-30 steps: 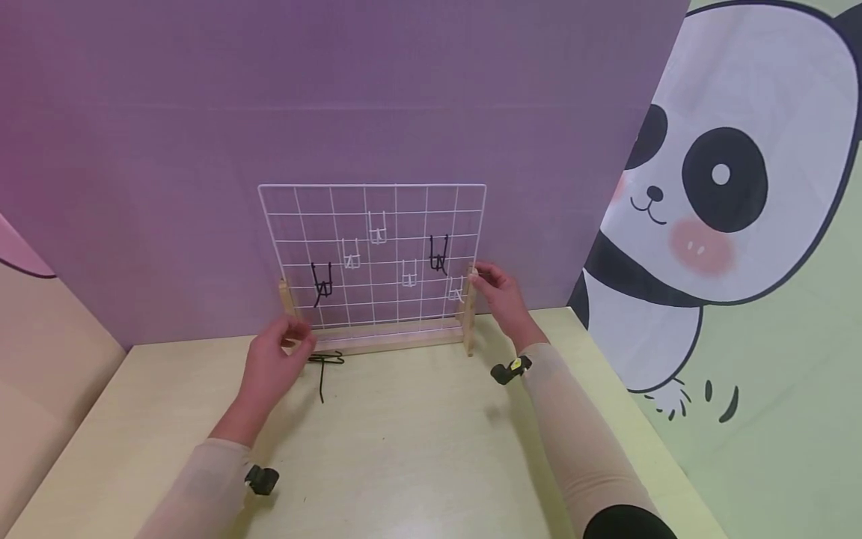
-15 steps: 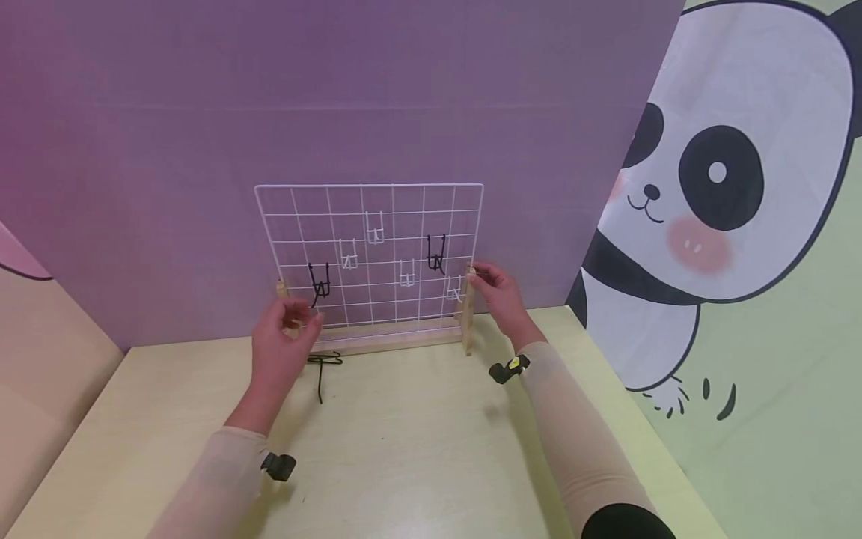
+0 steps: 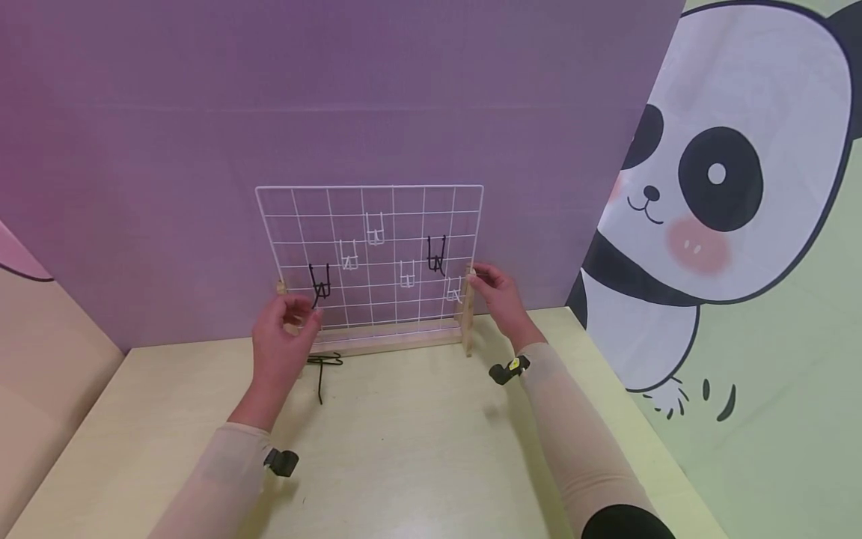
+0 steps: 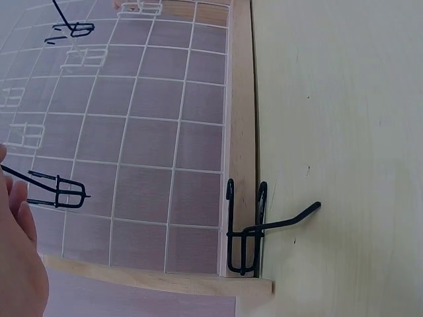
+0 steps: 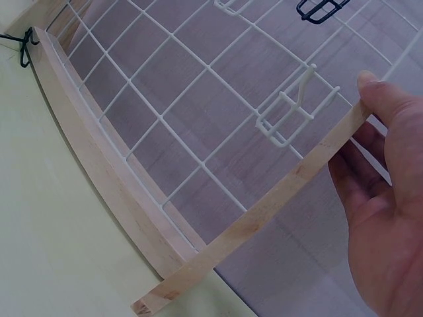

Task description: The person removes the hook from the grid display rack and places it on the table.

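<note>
A white wire grid panel (image 3: 397, 251) stands upright in a wooden stand (image 3: 404, 340) at the back of the table. My left hand (image 3: 279, 333), fingers bent, is at the lower left, its fingertips right at the prong of a black hook (image 4: 69, 191) hung on the grid. I cannot tell if it pinches that prong. My right hand (image 5: 390, 191) grips the stand's right upright (image 5: 258, 214), thumb in front and fingers behind. Next to it hangs a white hook (image 5: 284, 119). Another black hook (image 4: 244, 238) leans on the stand's base rail at the left front.
A second hung black hook (image 3: 436, 258) and several white hooks, one at the upper middle (image 3: 375, 233), are on the grid. A purple wall (image 3: 370, 112) rises behind. A panda picture (image 3: 714, 180) covers part of the right wall.
My left hand has moved up and slightly right to the hung black hook's prong, then stayed there over the last half second. My right hand keeps its grip on the stand.
</note>
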`<state>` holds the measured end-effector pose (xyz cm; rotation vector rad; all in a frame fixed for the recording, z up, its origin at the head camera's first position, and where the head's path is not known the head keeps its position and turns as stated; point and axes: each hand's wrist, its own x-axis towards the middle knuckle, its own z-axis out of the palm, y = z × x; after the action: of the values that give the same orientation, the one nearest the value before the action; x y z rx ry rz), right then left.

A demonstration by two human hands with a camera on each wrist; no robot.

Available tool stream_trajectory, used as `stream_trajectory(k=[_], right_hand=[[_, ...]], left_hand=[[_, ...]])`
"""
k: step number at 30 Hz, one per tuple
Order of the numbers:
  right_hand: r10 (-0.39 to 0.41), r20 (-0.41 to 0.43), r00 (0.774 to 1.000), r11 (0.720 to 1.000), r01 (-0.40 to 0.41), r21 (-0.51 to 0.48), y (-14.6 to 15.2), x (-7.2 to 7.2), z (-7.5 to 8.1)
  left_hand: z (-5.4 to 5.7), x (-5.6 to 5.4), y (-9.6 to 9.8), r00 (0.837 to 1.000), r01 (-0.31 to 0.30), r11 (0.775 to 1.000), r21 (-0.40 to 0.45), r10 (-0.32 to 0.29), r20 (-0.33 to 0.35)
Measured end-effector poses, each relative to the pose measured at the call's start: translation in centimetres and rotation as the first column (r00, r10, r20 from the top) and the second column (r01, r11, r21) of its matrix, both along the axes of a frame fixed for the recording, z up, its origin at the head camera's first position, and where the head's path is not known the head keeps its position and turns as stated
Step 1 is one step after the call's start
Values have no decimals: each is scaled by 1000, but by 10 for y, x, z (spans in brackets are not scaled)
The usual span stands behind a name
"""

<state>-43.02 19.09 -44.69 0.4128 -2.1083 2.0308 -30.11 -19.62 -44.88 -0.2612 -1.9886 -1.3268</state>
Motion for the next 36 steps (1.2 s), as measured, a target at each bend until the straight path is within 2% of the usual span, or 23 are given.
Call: stream_trajectory(k=[7, 21, 36], right_hand=[[-8, 20, 1000, 1000, 8, 9, 0, 1, -1], [-12, 22, 1000, 1000, 12, 11, -1, 4, 2], [-22, 22, 1000, 1000, 21, 10, -2, 4, 3]], left_hand=[[0, -2, -1, 996, 6, 999, -33, -9, -88], [0, -4, -2, 988, -49, 997, -67, 39, -151], [14, -6, 1, 955, -95, 990, -103, 62, -292]])
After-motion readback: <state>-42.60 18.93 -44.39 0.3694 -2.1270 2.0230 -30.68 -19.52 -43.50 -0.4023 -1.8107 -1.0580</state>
